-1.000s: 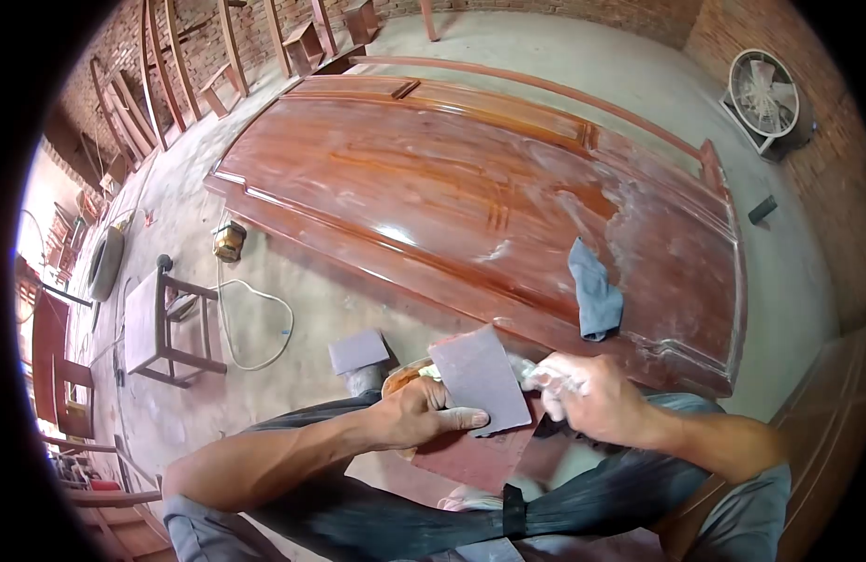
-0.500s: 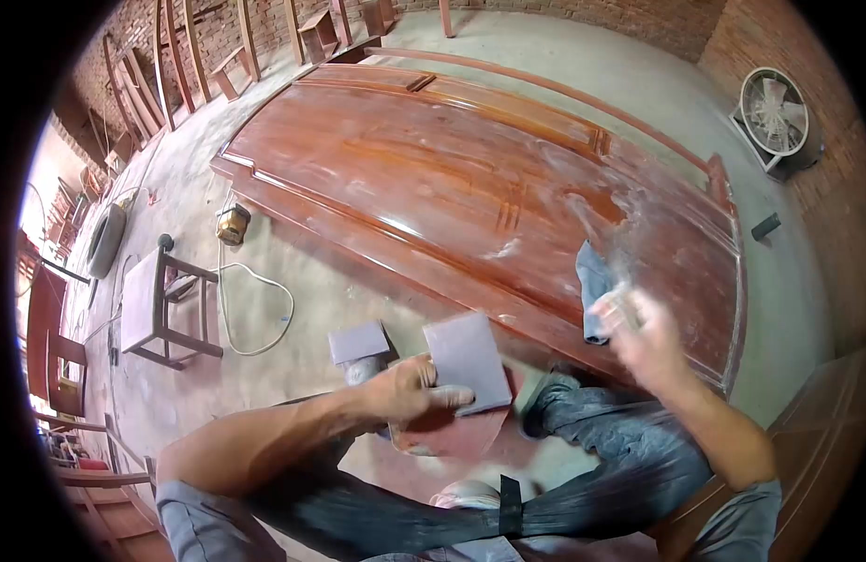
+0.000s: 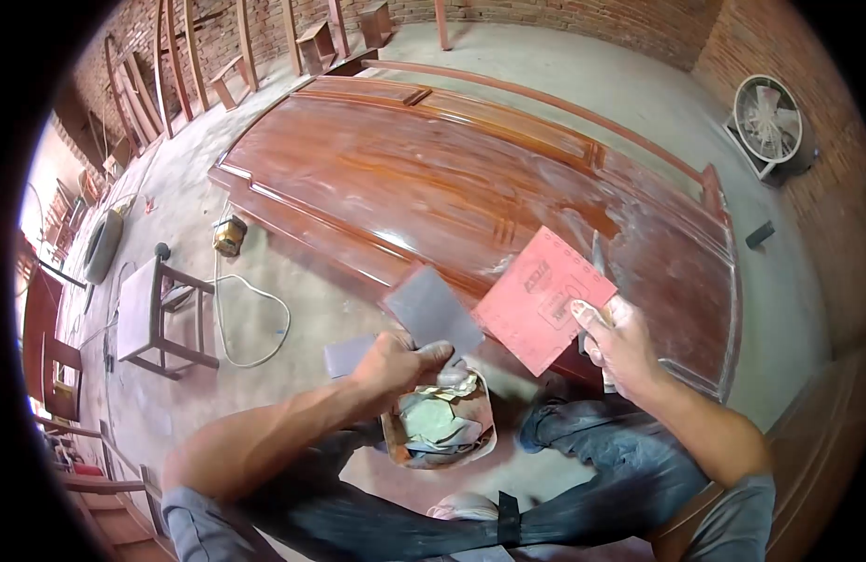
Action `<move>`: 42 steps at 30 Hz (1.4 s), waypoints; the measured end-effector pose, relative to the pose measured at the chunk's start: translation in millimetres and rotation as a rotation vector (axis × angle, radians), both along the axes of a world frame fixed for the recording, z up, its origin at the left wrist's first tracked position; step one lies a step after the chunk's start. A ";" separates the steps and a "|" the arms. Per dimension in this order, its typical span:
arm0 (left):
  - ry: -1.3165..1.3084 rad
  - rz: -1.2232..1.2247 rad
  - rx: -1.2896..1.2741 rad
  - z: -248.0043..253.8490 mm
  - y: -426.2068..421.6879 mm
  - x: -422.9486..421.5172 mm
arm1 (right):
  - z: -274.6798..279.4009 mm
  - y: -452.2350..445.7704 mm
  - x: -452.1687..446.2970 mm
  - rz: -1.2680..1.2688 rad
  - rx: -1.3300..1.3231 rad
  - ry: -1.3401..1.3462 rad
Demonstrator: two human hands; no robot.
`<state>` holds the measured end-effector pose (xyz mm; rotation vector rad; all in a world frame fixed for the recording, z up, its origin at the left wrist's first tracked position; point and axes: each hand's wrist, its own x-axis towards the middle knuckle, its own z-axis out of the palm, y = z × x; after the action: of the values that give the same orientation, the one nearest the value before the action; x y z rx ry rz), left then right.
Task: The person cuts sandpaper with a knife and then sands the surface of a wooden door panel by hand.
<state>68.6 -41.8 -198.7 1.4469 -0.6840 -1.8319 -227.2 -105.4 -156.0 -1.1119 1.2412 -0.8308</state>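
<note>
My left hand (image 3: 402, 363) pinches a grey sheet of sandpaper (image 3: 436, 309) by its lower edge. My right hand (image 3: 625, 345) grips a pink-backed sheet of sandpaper (image 3: 543, 298) with black print and a row of small marks along its edge. The two sheets' near edges almost meet. Just below the left hand stands a squarish tub (image 3: 484, 433) holding crumpled paper and scraps. Another flat grey piece (image 3: 349, 354) lies left of that hand. Beyond the right hand, a blue cloth (image 3: 598, 251) is mostly hidden by the pink sheet.
A large reddish-brown wooden panel (image 3: 377, 178) with dusty patches lies ahead. To the left are a small stool (image 3: 138, 309), a yellow-black device (image 3: 229, 234) and a looped pale cable (image 3: 222, 328). A floor fan (image 3: 768, 117) stands at the far right by the brick wall.
The pink sheet has come up from over the tub into my right hand, which was blurred near the cloth. The tub's contents now show. My left hand's grey sheet has tilted and shifted slightly left.
</note>
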 end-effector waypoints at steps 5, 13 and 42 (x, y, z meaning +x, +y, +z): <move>-0.025 -0.177 0.086 8.0 1.2 -9.0 | 1.1 2.6 7.6 0.016 -0.029 -0.015; 0.042 -0.380 0.072 -0.2 -6.2 -4.7 | -2.0 -4.7 3.9 0.051 -0.071 0.018; 0.253 -0.192 0.080 28.1 -3.1 -17.9 | 5.6 1.8 6.5 0.106 -0.254 0.177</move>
<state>50.7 -44.9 -170.6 1.2031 -0.6458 -2.1667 -220.7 -103.6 -150.3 -1.4701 1.2328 -0.8396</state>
